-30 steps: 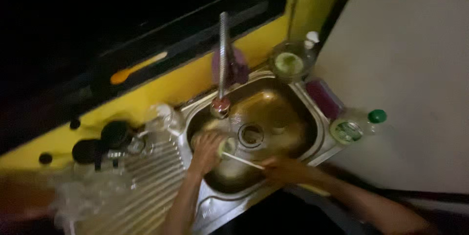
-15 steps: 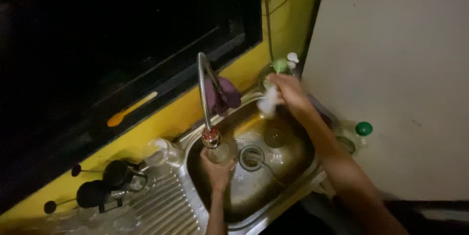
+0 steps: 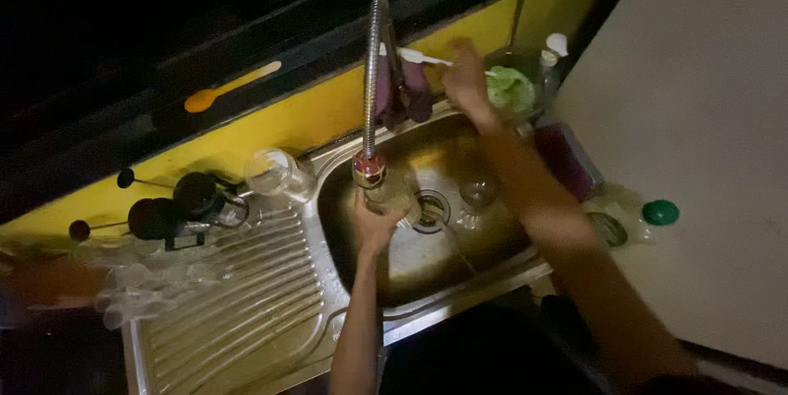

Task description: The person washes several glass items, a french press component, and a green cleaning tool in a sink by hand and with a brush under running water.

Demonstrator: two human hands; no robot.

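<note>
My left hand (image 3: 373, 221) holds a clear glass (image 3: 394, 191) just under the head of the bendy metal faucet (image 3: 371, 100), inside the steel sink (image 3: 492, 235). My right hand (image 3: 465, 77) is raised at the sink's back rim. It grips a thin white utensil (image 3: 414, 54) whose end points left past the faucet. That hand is next to a clear bowl with a green sponge (image 3: 512, 87). A second glass (image 3: 478, 192) stands on the sink floor near the drain (image 3: 429, 210).
A ribbed drainboard (image 3: 238, 305) lies to the left, with a tipped glass (image 3: 277, 173), black-lidded items (image 3: 176, 206) and clear plastic (image 3: 139, 284). A purple cloth (image 3: 408, 87) hangs behind the faucet. An orange spoon (image 3: 230, 87) rests on the window ledge. A green-capped bottle (image 3: 652, 216) and a dark red block (image 3: 566, 157) sit on the right.
My right hand has lifted out of the sink basin to the back rim by the green sponge bowl, with the thin utensil in it. My left hand has come under the faucet head.
</note>
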